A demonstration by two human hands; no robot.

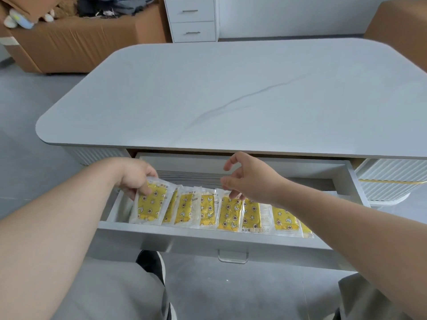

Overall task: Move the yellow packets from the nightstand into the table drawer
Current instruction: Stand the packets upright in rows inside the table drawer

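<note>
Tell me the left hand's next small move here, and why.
Probably lower the leftmost packet against the other packets and loosen the grip. The left hand holds its top edge, it stands tilted inside the drawer at the left end, and the right hand is open above them, holding nothing.

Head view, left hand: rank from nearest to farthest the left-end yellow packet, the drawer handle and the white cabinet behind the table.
1. Left-end yellow packet: gripped by the left hand, at the left end of the drawer.
2. Drawer handle: on the drawer front, lower right of the hand.
3. White cabinet: across the table, at the back.
</note>
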